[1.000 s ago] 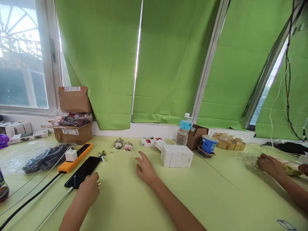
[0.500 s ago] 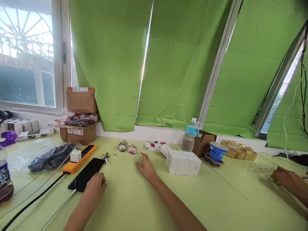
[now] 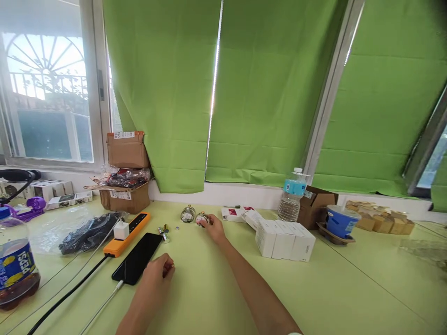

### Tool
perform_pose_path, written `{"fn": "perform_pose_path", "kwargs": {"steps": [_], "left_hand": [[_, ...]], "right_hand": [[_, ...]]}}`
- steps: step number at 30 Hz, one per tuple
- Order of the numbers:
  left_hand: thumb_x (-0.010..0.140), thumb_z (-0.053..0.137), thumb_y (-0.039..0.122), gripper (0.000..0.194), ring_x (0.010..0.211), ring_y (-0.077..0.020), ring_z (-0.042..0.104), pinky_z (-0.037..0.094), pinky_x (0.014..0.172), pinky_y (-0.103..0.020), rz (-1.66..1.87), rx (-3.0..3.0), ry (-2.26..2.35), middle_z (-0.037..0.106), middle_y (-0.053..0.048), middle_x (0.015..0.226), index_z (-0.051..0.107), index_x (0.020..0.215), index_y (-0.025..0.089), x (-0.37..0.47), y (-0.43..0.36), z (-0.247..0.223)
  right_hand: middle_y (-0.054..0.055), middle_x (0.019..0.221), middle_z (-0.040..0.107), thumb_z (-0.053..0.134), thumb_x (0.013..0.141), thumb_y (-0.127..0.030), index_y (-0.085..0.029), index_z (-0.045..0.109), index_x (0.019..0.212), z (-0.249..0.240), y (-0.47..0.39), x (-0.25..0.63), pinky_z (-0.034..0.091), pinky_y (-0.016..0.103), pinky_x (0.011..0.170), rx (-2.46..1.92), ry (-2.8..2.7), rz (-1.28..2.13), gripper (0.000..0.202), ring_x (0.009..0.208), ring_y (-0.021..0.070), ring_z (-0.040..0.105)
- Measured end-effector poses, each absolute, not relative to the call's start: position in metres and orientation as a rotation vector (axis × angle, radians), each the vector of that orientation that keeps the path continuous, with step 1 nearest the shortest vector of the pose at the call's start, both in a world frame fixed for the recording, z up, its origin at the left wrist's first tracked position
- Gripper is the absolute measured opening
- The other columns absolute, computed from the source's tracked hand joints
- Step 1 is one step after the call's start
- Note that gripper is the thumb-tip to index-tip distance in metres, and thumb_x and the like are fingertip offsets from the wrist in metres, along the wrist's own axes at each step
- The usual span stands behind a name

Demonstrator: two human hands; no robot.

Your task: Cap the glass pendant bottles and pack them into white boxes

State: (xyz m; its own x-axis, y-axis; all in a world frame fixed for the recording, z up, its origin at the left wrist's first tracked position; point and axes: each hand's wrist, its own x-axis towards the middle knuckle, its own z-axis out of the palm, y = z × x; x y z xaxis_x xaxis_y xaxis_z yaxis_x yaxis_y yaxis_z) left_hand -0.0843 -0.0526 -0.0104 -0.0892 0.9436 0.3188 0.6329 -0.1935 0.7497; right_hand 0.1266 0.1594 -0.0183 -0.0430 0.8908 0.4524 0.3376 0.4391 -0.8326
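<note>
Two small round glass bottles with gold tops, like perfume bottles, stand at the back middle of the table. My right hand (image 3: 214, 229) has its thumb and fingers around the right bottle (image 3: 201, 217), partly covering it. The left bottle (image 3: 187, 214) stands free just beside it. Closed in a pinch, my left hand (image 3: 159, 272) is over the table beside the black phone (image 3: 138, 260); a tiny gold-coloured bit shows at its fingertips, too small to name. Between phone and bottles lie several small shiny metal cylinders (image 3: 164, 235) and a tiny clear piece (image 3: 177, 228).
An orange power strip (image 3: 127, 235) with a white plug and cables lies left. A Pepsi bottle (image 3: 16, 265) stands near the left edge. White boxes (image 3: 284, 239), a water bottle (image 3: 289, 204), a blue tub (image 3: 340, 221) and small gold boxes (image 3: 380, 218) are right.
My right hand has gone from open beside the bottles to gripping the right one. My left hand stays pinched near the phone. The view has turned left; another person's hand has left it at right.
</note>
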Motion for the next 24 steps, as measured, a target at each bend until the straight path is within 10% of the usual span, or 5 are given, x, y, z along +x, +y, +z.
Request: {"fn": "perform_pose_path", "kwargs": {"steps": [10,24], "left_hand": [[0.08,0.057,0.045,0.028,0.064,-0.019,0.061,0.047,0.057,-0.028,1.322,1.777,1.49,0.069,-0.007,0.076,0.064,0.082,0.018,-0.055,-0.044,0.018],[0.076,0.063,0.049,0.034,0.056,-0.0148,0.06,0.048,0.049,-0.025,1.54,1.657,1.22,0.064,-0.003,0.07,0.059,0.083,0.017,-0.024,0.023,-0.001]], "right_hand": [[0.0,0.081,0.052,0.061,0.066,-0.028,-0.021,0.044,0.074,-0.02,0.085,0.145,0.034,0.025,0.064,-1.253,-1.65,0.234,0.02,0.07,0.0148,0.048],[-0.006,0.074,0.049,0.063,0.063,-0.02,-0.022,0.045,0.09,-0.019,0.054,0.148,0.037,0.024,0.063,-1.077,-1.557,0.658,0.032,0.067,0.0125,0.046]]}}
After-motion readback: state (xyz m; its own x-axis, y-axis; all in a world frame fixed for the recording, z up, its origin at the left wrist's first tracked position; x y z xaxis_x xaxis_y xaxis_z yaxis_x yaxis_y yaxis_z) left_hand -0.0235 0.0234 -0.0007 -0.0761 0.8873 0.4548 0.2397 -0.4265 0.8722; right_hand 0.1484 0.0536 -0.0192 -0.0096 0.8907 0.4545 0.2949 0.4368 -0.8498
